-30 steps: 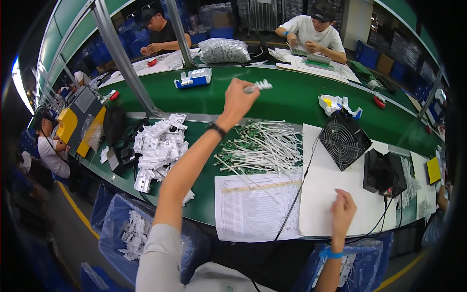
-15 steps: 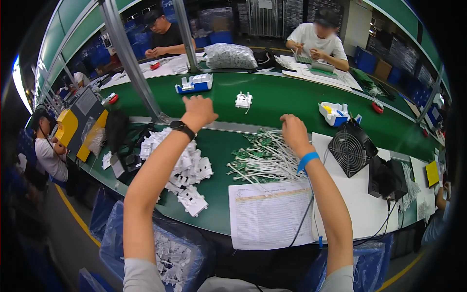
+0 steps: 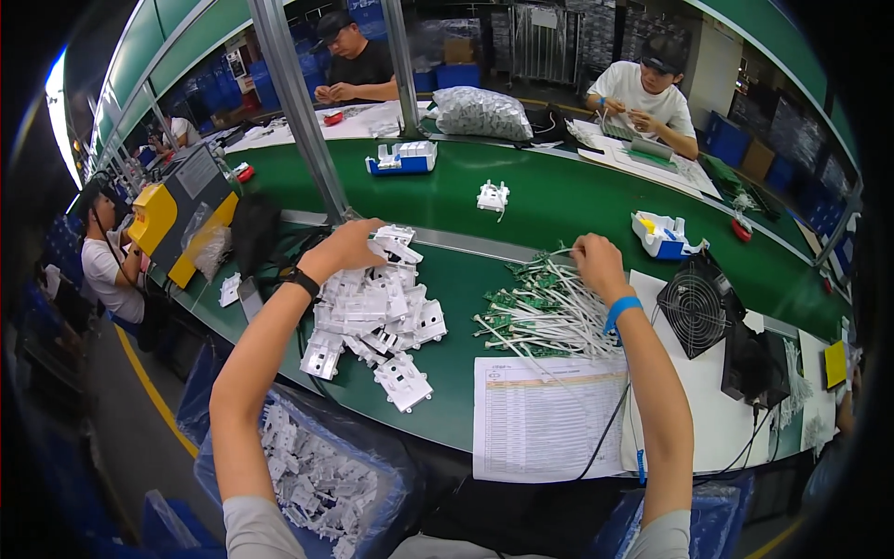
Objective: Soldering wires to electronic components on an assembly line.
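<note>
My left hand (image 3: 343, 250) rests at the far end of a heap of white plastic housings (image 3: 368, 312). Its thumb and fingers are apart over the topmost pieces, and no piece is lifted. On the right, my right hand (image 3: 601, 267) is at the far end of a pile of white cables with small green circuit boards (image 3: 549, 312). Its fingers are curled together around a white cable (image 3: 561, 252) at the top of that pile; the fingertips are partly hidden. A dark band is on my left wrist, a blue one on my right.
A printed sheet (image 3: 549, 419) lies before the cables. A black fan (image 3: 694, 312) stands at right. The green belt (image 3: 559, 210) carries one white housing (image 3: 493, 196) and blue-and-white trays (image 3: 402, 158). A lined bin (image 3: 321, 475) of white parts sits below left. Two people work opposite.
My left hand has come back from beside the belt to the heap of white housings. My right hand stays at the cables, its fingers more curled. The whole view has shifted slightly.
</note>
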A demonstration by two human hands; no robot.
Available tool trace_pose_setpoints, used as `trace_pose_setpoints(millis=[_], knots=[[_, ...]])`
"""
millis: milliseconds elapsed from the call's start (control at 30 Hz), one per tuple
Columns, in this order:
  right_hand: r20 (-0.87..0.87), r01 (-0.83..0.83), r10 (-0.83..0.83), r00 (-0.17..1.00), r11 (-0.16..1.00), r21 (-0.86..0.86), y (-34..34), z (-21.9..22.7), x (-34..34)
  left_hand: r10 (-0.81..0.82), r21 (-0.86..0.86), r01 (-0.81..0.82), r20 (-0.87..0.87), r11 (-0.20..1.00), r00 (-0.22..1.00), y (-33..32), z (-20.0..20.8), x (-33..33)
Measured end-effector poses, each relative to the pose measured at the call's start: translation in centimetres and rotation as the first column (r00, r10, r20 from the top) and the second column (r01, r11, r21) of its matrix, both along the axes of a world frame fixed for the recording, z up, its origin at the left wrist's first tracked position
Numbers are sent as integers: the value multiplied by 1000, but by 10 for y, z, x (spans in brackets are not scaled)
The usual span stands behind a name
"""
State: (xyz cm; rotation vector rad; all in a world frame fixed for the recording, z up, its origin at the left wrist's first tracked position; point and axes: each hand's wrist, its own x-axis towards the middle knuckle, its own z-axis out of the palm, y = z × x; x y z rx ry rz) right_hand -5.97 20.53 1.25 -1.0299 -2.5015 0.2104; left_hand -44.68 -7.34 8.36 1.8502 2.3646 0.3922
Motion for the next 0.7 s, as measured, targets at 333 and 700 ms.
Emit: trace_pose_setpoints(millis=[333,700], knots=[[-379,-31,63,923,996,88,-40,37,28,117,-55,-122,-88,991,989,-33,19,5],[190,-32,-38,981,936,350,-69,55,68,27,196,74,-467,978,884,-35,28,42]])
